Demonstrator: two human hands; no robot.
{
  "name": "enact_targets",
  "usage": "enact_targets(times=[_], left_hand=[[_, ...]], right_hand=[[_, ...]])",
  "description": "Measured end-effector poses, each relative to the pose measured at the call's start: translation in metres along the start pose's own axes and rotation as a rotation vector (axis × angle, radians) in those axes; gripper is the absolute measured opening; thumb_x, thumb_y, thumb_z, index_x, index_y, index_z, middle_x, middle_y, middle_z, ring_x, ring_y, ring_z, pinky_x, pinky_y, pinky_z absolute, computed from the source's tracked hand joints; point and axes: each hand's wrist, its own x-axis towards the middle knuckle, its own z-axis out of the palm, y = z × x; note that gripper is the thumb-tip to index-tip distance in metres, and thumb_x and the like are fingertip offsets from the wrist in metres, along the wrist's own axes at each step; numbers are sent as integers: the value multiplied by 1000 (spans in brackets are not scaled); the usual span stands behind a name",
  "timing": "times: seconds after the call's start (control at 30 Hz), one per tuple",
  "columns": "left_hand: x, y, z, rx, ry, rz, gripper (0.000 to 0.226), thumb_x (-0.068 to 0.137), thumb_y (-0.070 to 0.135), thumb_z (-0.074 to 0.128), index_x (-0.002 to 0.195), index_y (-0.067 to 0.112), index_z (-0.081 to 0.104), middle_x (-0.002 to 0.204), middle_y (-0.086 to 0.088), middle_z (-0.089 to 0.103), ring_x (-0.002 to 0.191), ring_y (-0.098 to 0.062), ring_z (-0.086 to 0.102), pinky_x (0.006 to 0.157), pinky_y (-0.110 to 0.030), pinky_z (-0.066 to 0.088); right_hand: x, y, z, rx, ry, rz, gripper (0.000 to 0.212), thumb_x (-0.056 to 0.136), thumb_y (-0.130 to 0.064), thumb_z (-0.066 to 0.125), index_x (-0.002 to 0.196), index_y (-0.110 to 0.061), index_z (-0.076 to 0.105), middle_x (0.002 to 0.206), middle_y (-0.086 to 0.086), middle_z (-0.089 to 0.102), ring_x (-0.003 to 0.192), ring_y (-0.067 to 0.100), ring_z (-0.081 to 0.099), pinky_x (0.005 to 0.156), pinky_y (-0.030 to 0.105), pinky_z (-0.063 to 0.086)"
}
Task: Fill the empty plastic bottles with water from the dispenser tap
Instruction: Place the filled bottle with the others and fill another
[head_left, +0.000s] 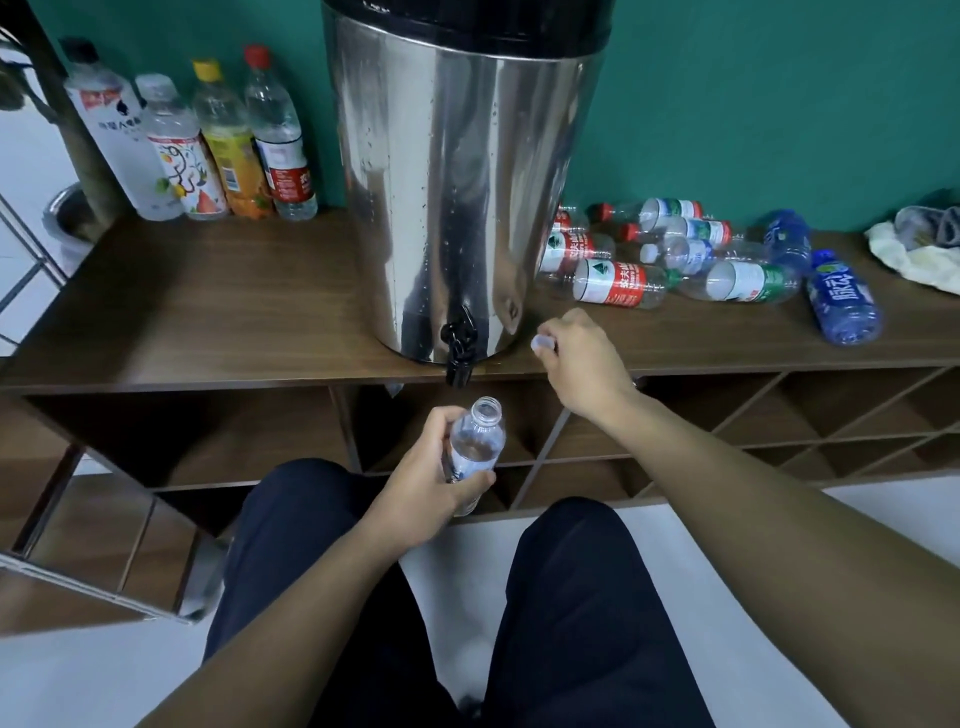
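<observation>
Looking from the head view: the person sat in front of a brown wooden shelf table (218, 306), with both bare arms stretched forward.
Left hand: the left hand (431, 478) was curled round a small clear plastic bottle with no cap (475, 447); the fingers wrapped its body and the thumb lay over the front.
Open bottle: it stood nearly upright, leaning a little, below the table edge and slightly to the right of the tap; its mouth was near the spout but not touching it.
Right hand: the right hand (582, 358) pinched a small pale bottle cap (543, 344) between the fingertips, just above the front edge of the table, to the right of the dispenser.
Dispenser: a big shiny steel cylinder water dispenser with a dark lid (457, 182) stood on the table; its black plastic tap (460, 345) hung over the front edge.
Standing bottles: four capped bottles with coloured labels (192, 140) stood in a row at the back left, against the green wall (753, 104).
Lying bottles: a heap of clear and blue plastic bottles (691, 254) lay on their sides at the right of the dispenser.
Cloth: a crumpled pale cloth (914, 249) lay at the far right end.
Legs: dark trousers (571, 597) were seen below, over a white floor.
</observation>
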Motion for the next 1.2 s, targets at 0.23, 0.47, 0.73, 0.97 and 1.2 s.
enact_targets(times=[0.23,0.47,0.73,0.97,1.2], left_hand=[[7,-13,1,43,122,-63,57,93,17,89,130,38,51,120,13,74,107,-4,72,92,-26,57],[10,-12,-6,-13,181,-59,59,91,20,90,134,35,52,122,12,75,111,-7,74,102,-39,60],[4,-3,-9,-70,219,-23,61,90,26,90,136,39,53,123,13,76,113,-13,74,106,-53,60],[5,0,-10,-99,223,16,60,92,20,90,140,34,55,126,14,75,116,-8,73,109,-45,59],[5,3,-11,-124,244,20,60,93,17,90,140,34,57,124,14,76,112,-11,74,99,-35,63]], right_hand=[[-23,-23,-23,146,230,-124,27,110,-38,66,122,-17,78,108,-3,71,93,16,69,82,35,57],[-54,-105,-68,692,138,-188,35,111,-49,61,92,-21,70,64,1,60,60,18,56,62,38,47],[-47,-118,-66,470,77,-278,32,109,-51,62,94,-23,68,59,1,53,58,14,52,61,35,44],[-44,-113,-63,461,16,-235,28,114,-37,56,94,-21,68,58,-18,54,58,10,51,56,22,33],[-43,-110,-60,609,-15,-142,26,112,-17,47,95,-18,67,56,-15,54,54,9,50,56,23,36]])
